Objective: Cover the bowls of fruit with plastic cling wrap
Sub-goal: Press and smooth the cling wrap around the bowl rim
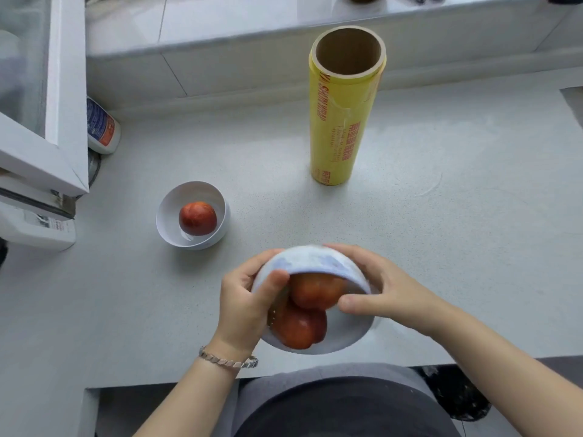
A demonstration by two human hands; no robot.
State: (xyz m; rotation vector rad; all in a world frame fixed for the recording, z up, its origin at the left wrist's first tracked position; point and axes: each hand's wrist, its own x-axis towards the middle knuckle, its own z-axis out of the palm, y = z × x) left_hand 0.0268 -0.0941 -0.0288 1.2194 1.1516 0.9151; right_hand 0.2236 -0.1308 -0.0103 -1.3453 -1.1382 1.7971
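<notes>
A white bowl (315, 263) with two red fruits (299, 326) is tilted toward me near the counter's front edge, with clear cling wrap stretched over its mouth. My left hand (249, 304) grips its left rim, thumb on the film. My right hand (378, 294) holds the right side, thumb pressing the wrap by the upper fruit. A second white bowl (167, 216) holding one red fruit (197, 218) sits uncovered to the left. The yellow cling wrap roll (342, 121) stands upright behind.
The grey counter (441, 231) ends just below the bowl. A white bottle (102, 126) lies at the back left beside a white appliance (44, 137). A raised ledge (252, 42) runs along the back.
</notes>
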